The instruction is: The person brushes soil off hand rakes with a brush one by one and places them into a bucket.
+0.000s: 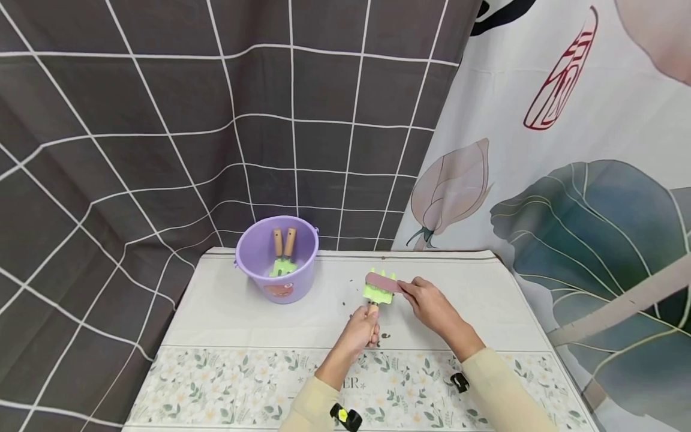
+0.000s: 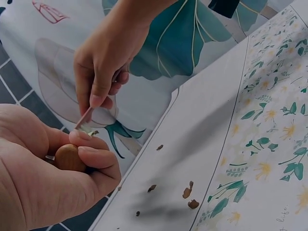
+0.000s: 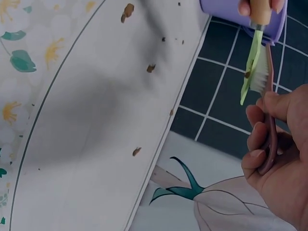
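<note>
My left hand (image 1: 358, 329) grips the wooden handle of a small light-green garden rake (image 1: 378, 293), its tines pointing away. In the left wrist view, the round handle end (image 2: 70, 159) shows inside the curled fingers. A dusty-pink brush (image 1: 382, 281) is held by my right hand (image 1: 432, 304) and lies across the rake head. Seen in the right wrist view, the brush's pale bristles (image 3: 261, 73) touch the green rake face (image 3: 251, 65), where a brown speck of dirt sticks. Fingers and thumb wrap the brush handle (image 3: 270, 149).
A purple bucket (image 1: 294, 293) stands at the back left, with two wooden-handled green tools (image 1: 283, 264) inside. Brown dirt crumbs (image 1: 384, 336) are scattered over the white, flower-printed tablecloth (image 1: 227, 324). Behind hang a dark grid curtain (image 1: 324, 144) and a leaf-printed cloth (image 1: 583, 228).
</note>
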The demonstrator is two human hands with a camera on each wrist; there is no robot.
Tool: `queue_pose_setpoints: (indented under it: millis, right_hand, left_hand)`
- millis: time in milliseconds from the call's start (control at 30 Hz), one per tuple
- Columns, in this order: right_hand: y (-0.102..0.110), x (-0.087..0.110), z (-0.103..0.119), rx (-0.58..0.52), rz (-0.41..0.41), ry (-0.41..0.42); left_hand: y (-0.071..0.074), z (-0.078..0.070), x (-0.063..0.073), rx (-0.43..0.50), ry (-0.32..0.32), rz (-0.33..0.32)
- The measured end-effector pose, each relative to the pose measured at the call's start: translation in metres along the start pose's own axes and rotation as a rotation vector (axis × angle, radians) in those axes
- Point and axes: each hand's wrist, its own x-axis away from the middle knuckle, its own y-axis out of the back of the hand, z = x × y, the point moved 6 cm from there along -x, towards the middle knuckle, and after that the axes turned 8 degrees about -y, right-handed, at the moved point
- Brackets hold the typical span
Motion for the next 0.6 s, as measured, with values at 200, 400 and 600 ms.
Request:
queue_pose_setpoints:
  millis: [200,400,600]
  right_hand:
    - [0.0,-0.007,-0.004,0.028,-0.018,-0.043]
    - [0.001,-0.01,-0.012,0.007,-0.007,-0.115]
    - [0.006,-0.007,-0.017,-0.067,-0.019,-0.154]
  left_hand:
    - [-0.001,0.0,0.0,0.01,0.001,-0.005]
    - [-0.003,0.001,0.002,0.007,0.015,0.004]
    - [-0.003,0.001,0.003,0.029,0.034,0.002]
